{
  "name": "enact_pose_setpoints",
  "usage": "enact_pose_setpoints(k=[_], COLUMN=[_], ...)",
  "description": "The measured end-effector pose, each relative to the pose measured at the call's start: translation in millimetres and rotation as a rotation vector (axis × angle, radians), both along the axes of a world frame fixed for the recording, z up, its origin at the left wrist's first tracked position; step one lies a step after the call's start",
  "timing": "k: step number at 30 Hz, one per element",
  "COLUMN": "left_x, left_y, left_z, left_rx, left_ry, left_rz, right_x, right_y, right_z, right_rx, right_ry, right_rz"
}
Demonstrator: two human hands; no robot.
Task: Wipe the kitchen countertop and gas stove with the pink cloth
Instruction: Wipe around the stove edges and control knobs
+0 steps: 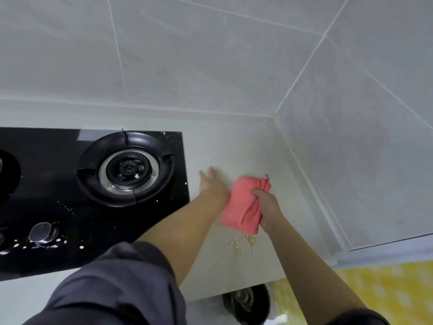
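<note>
Fingers of the right hand (264, 204) are curled tight around the pink cloth (242, 205), bunching it up. The cloth hangs down onto the white countertop (246, 146), to the right of the black gas stove (58, 184). The left hand (210, 182) lies just left of the cloth, between it and the stove edge, with its fingers straight and a little apart, though they look blurry. A small pile of pale crumbs (243, 242) sits on the countertop just near the cloth's near end. More crumbs dot the stove around the round burner (126, 168) and the knob (41, 232). A dark bin (248, 303) stands on the floor below the counter.
</note>
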State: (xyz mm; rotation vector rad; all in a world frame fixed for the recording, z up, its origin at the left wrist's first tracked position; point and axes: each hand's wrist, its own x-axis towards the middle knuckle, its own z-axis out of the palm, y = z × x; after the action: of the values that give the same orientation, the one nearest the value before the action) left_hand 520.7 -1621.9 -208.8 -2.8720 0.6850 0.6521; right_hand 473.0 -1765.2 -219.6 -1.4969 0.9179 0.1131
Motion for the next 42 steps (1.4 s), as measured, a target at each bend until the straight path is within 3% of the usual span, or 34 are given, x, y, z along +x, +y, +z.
enact_pose_setpoints(k=[2, 4, 6, 8, 10, 12, 14, 16, 17, 19, 21, 23, 24, 26, 28, 30, 32, 34, 36, 37, 38, 40, 42], left_x=[6.1, 4.9, 4.4, 6.0, 8.2, 2.3, -0.5, 2.9, 5.1, 4.8, 3.1, 5.4, 6.9, 7.4, 6.5, 8.3, 9.6, 5.0, 0.8, 1.6, 1.3, 1.2, -3.1], left_y=[1.8, -6.4, -7.2, 1.4, 3.5, -0.2, 2.9, 10.9, 11.7, 5.3, 3.6, 8.8, 9.7, 4.4, 4.3, 12.1, 13.7, 7.8, 12.0, 17.7, 24.8, 30.2, 26.9], left_z=[7.0, 10.7, 12.4, 9.2, 8.4, 7.0, 2.6, -0.5, -0.3, -0.2, 1.3, 1.8, 3.3, 3.1, 3.7, 2.8, 5.4, -1.1, -5.5, -8.9, -9.7, -9.0, -4.1], left_rx=[-0.03, -0.217, -0.103, 0.108, 0.032, -0.126, 0.046, 0.149, 0.073, -0.128, 0.007, 0.156, 0.085, -0.126, 0.039, 0.267, 0.13, -0.055, 0.184, 0.253, 0.181, -0.242, -0.679], left_ry=[-0.047, -0.111, -0.058, -0.02, -0.107, -0.159, -0.083, -0.055, -0.104, -0.189, -0.143, -0.123, -0.161, -0.238, -0.178, -0.111, -0.184, -0.256, -0.204, -0.17, -0.143, -0.102, 0.143], left_rz=[0.13, -0.043, -0.137, 0.058, 0.138, -0.072, -0.173, 0.011, 0.045, -0.105, -0.236, -0.094, -0.036, -0.159, -0.297, -0.096, -0.015, -0.251, -0.41, -0.342, -0.226, -0.01, 0.248], right_x=[-1.0, -2.3, -3.4, -6.1, -8.3, -9.6, -10.8, -11.6, -11.2, -11.3, -12.5, -14.7, -14.9, -16.0, -17.1, -19.9, -17.9, -16.5, -16.4, -16.8, -17.3, -16.9, -17.4], right_y=[-0.7, -0.6, 1.3, 2.8, 0.7, -1.9, -0.9, 0.2, -0.4, -3.3, -3.1, -1.3, -0.2, 1.2, 2.1, 4.6, 3.1, 1.8, 2.9, 3.3, 3.6, 1.8, 0.3], right_z=[1.3, 4.4, 6.2, 6.9, 8.4, 9.8, 10.6, 9.8, 8.6, 6.9, 6.2, 5.3, 5.3, 5.2, 2.5, 1.8, 1.6, 1.3, 1.3, 1.1, 1.3, 3.7, 4.8], right_rx=[-0.072, -0.102, -0.123, -0.19, -0.234, -0.236, -0.228, -0.266, -0.281, -0.267, -0.232, -0.269, -0.28, -0.239, -0.208, -0.258, -0.266, -0.208, -0.105, -0.071, -0.029, 0.155, 0.409], right_ry=[0.014, -0.005, -0.041, -0.045, -0.051, -0.076, -0.12, -0.117, -0.108, -0.104, -0.129, -0.135, -0.138, -0.15, -0.177, -0.172, -0.159, -0.15, -0.153, -0.148, -0.14, -0.159, -0.211], right_rz=[0.045, 0.106, 0.164, 0.193, 0.196, 0.206, 0.211, 0.212, 0.208, 0.205, 0.198, 0.189, 0.189, 0.195, 0.201, 0.208, 0.182, 0.157, 0.089, 0.043, -0.004, -0.13, -0.221])
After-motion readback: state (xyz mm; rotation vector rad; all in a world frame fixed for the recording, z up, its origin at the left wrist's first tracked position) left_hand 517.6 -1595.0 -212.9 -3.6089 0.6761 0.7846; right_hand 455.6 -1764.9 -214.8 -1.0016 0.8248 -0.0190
